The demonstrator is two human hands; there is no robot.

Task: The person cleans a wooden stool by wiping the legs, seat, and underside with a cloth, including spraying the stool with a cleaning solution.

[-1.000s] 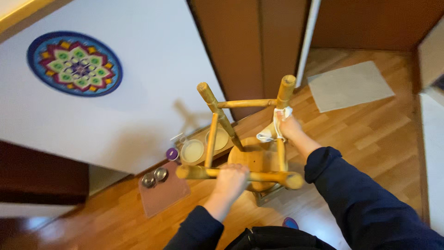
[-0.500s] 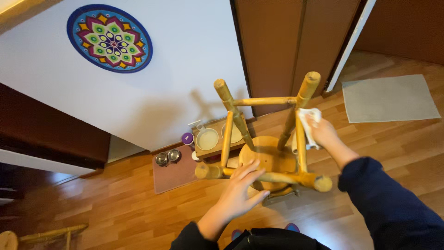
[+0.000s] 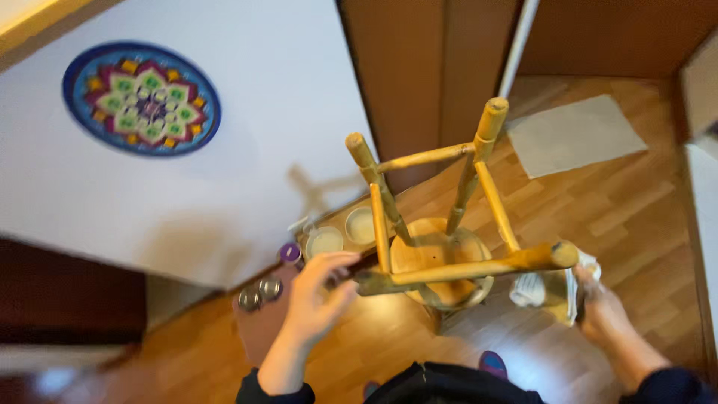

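The wooden stool (image 3: pixel 441 247) is upside down in the middle of the view. Its round seat (image 3: pixel 430 258) faces the floor and its four legs point up toward the camera. So its long way runs from the seat below to the leg tips on top, leaning a little toward 12 o'clock. Thin bars join the legs near the tips.

It looks hard and stiff, made of smooth yellow wood. I think it is not very heavy, because it is small and thin-legged. The smooth wood may slip a bit. The legs and bars look like good places to hold, near where they meet.

The left hand (image 3: pixel 314 299) is at 9 o'clock from the seat. Its fingers (image 3: pixel 333 263) are curled loosely around the tip of the near leg (image 3: pixel 372 282), not shut tight. The right hand (image 3: pixel 602 310) is at 4 o'clock, by the tip of the other near leg (image 3: pixel 561 256). It is closed around a white cloth (image 3: pixel 550 288), which hangs just under that leg tip. It is blurry, so I cannot tell if the cloth touches the wood.

Farther out, at 10 o'clock from the stool, two pale bowls (image 3: pixel 342 233) sit on a low stand, with two little metal cups (image 3: pixel 259 293) on a mat. The floor (image 3: pixel 613 217) is wooden boards. A pale rug (image 3: pixel 576 135) lies at 1 o'clock. A round coloured flower picture (image 3: pixel 140 97) is on the white wall at 10 o'clock.
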